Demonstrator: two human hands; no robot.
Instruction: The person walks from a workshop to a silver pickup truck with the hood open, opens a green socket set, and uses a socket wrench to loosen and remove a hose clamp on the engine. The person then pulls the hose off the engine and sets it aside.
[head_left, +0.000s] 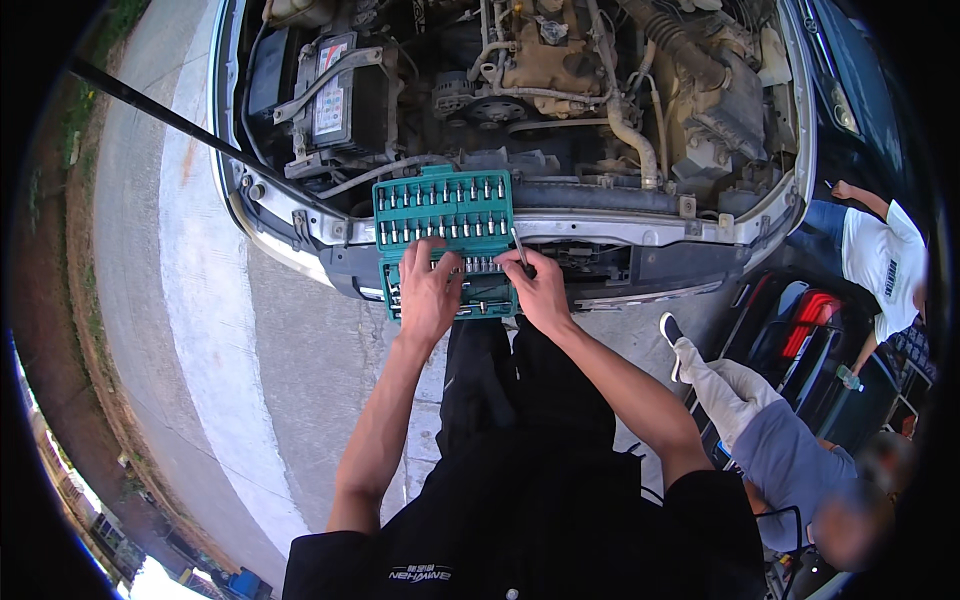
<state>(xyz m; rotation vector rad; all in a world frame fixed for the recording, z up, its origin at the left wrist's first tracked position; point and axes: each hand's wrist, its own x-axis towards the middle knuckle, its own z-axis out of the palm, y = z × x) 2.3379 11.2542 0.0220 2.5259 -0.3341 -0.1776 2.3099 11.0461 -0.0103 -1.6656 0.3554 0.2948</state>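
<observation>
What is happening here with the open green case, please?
The person's left hand is over the lower half of an open green case, at a car's front edge; whether it holds anything is unclear. The right hand holds a slim metal tool at the case's right side. Rows of sockets sit in the upper half.

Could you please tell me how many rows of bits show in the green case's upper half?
2: an upper row, a lower row beneath it; the left hand may hide some lower bits' ends.

Head-worn fisheye view, from above, facing steeply down, fairly near the hands (428,295)
</observation>
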